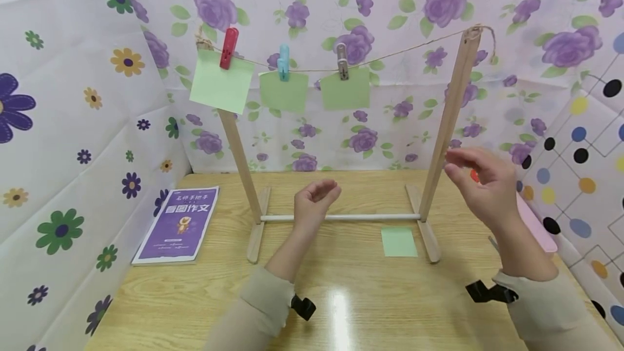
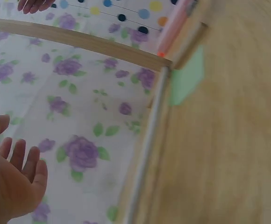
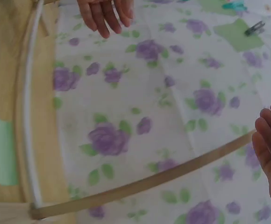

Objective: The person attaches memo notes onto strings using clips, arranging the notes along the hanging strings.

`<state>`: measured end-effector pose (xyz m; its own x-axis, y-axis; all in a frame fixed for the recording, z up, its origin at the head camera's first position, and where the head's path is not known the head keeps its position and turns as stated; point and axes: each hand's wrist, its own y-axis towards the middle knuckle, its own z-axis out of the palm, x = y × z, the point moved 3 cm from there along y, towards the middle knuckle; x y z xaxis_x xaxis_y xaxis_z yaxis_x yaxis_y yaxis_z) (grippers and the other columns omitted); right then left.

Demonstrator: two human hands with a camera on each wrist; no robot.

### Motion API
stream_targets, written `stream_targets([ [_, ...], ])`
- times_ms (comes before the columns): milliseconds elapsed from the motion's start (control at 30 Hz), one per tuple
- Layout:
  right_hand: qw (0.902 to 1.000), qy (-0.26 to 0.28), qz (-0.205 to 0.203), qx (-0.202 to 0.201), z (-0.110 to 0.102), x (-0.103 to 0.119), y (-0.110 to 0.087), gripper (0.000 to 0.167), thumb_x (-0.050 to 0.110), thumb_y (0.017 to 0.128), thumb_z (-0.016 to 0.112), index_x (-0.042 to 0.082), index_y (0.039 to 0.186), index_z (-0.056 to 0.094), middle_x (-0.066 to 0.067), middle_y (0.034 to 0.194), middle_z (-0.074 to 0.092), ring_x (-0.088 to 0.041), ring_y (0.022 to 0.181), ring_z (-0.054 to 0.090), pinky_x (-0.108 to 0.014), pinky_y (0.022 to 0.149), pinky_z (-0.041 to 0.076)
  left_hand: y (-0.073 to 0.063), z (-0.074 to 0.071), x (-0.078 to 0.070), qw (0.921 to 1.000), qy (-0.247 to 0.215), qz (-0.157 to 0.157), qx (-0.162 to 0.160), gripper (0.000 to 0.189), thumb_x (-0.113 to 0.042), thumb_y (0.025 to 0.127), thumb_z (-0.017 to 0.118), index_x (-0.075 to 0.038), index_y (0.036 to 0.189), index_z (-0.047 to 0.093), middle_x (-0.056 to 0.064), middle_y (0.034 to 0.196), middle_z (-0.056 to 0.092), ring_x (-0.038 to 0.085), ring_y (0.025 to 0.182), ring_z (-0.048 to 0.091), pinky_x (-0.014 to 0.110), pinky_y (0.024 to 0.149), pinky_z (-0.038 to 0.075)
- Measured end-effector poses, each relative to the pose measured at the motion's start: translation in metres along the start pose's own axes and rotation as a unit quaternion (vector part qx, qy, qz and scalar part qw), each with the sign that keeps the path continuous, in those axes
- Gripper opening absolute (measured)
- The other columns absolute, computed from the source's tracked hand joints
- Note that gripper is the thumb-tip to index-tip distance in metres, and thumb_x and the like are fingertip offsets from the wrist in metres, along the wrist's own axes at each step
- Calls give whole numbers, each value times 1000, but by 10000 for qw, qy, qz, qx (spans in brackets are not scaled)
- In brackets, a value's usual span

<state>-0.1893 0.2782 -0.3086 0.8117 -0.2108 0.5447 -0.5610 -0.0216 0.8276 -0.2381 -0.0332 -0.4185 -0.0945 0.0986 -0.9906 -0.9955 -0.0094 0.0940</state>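
Note:
My left hand (image 1: 316,202) hovers over the middle of a wooden stand, in front of its white crossbar (image 1: 370,217), fingers loosely bent around nothing. The right hand (image 1: 487,186) is raised beside the stand's right post (image 1: 450,123), also holding nothing. Twine (image 1: 409,47) runs between the post tops. On it a red clothespin (image 1: 228,49), a light blue clothespin (image 1: 284,63) and a grey-brown clothespin (image 1: 343,62) each clip a green paper note, the left note (image 1: 221,83) the nearest to me. Another green note (image 1: 399,242) lies flat on the table by the stand's right foot.
A purple book (image 1: 180,226) lies on the table (image 1: 370,297) at the left. Right of the stand, partly behind my right arm, are a long pink object (image 1: 536,226) and a small red-orange thing (image 1: 474,175). Patterned cloth (image 1: 312,10) encloses the back and sides.

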Motion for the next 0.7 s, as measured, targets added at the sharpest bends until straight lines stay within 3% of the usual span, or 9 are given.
stream_targets([
  [133,9966,-559,612,-23,-10,-22,-28,25,-25,83,63,-21,108,64,-3,104,72,-8,96,66,-14,87,54,-6,2,23,9980,513,-187,316,35,-32,92,77,-10,118,71,3,119,71,20,111,66,31,98,56],
  [300,9844,-1245,1238,-104,-20,-42,-64,23,-17,87,68,-16,109,68,11,105,71,1,94,65,-8,87,51,-12,8,48,9949,819,-227,547,30,-28,95,74,-10,118,70,11,124,68,23,110,68,33,96,57],
  [500,9618,-1741,2109,-116,-32,-61,-101,23,-3,91,73,-6,113,71,16,103,71,5,93,64,-6,83,51,-21,16,75,9863,1375,-259,877,32,-31,97,71,-10,122,69,5,126,67,21,114,64,36,99,56],
  [700,9314,-2432,2709,45,-53,-67,-128,27,16,94,75,1,117,72,22,102,68,12,93,60,-3,79,49,-27,26,93,9782,1707,-422,1102,35,-34,95,73,-11,121,71,1,123,67,22,111,65,36,94,58],
])
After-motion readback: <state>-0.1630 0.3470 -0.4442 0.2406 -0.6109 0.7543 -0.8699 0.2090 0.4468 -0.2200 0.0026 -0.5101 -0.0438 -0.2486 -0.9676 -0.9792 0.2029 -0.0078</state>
